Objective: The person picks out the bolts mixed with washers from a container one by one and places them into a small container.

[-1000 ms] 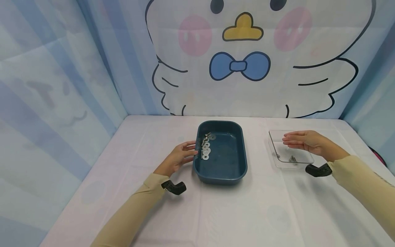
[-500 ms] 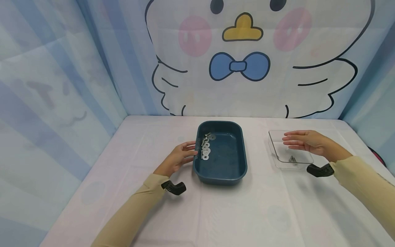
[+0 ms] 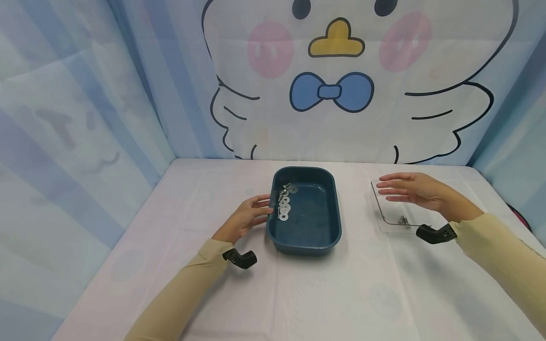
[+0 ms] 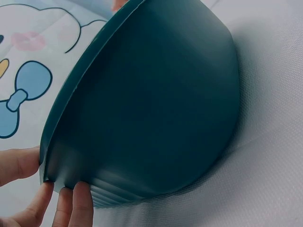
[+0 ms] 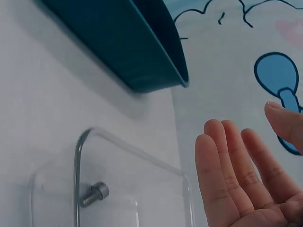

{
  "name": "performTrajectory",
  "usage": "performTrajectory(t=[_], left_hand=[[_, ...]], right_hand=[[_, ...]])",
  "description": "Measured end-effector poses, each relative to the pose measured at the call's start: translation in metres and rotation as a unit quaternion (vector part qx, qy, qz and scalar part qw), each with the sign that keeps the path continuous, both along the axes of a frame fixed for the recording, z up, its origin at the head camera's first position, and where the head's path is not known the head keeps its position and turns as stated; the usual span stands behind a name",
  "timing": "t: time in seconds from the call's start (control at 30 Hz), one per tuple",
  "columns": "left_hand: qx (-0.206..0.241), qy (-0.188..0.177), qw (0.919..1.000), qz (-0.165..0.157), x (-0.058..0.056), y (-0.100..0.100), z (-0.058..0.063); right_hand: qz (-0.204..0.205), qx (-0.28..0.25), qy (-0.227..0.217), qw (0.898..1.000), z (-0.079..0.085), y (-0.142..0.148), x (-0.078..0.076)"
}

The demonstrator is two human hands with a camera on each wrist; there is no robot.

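The dark teal rectangular plastic tray (image 3: 313, 203) stands on the desk (image 3: 324, 298), its long axis running away from the person. The left hand (image 3: 244, 218) lightly holds its left wall, thumb at the rim, fingertips outside; flat silver metal washers (image 3: 284, 209) lie along that wall inside. Right of the tray, in a clear rectangular plastic box (image 3: 394, 224), small silver metal bolts (image 3: 403, 220) sit level with the tray's near half. The right hand (image 3: 415, 190), much nearer them, hovers level with its far half, fingers extended, gripping nothing.
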State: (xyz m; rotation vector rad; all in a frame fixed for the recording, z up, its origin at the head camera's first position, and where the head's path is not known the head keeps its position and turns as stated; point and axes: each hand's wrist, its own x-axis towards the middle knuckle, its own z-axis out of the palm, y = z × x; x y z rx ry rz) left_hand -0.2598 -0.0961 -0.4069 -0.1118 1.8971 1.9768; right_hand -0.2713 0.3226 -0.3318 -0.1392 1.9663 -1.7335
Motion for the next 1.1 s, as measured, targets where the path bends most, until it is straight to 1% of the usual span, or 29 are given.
performTrajectory(t=[0.13,0.33,0.47,0.6,0.83,1.0,1.1], left_hand=[[-0.001,-0.001,1.0000,0.001,0.000,0.000,0.000],[-0.005,-0.002,1.0000,0.003,0.000,0.000,0.000],[-0.006,-0.003,1.0000,0.005,0.000,0.000,0.001],[-0.008,0.000,1.0000,0.005,0.000,0.000,0.000],[-0.004,0.000,1.0000,0.001,-0.001,-0.001,-0.002],[-0.001,0.003,1.0000,0.001,0.000,0.000,0.000],[-0.001,0.003,1.0000,0.000,-0.001,0.000,0.001]], right_hand=[[0.007,0.017,0.007,1.000,0.005,-0.020,0.000],[0.031,0.046,0.013,0.998,0.009,-0.049,-0.002],[0.049,0.050,0.011,0.997,0.012,-0.069,-0.003],[0.067,0.042,0.005,0.997,0.013,-0.089,-0.006],[0.093,0.028,-0.010,0.995,0.011,-0.120,-0.012],[0.114,0.020,-0.013,0.993,0.005,-0.141,-0.017],[0.117,0.026,-0.020,0.993,0.000,-0.153,-0.021]])
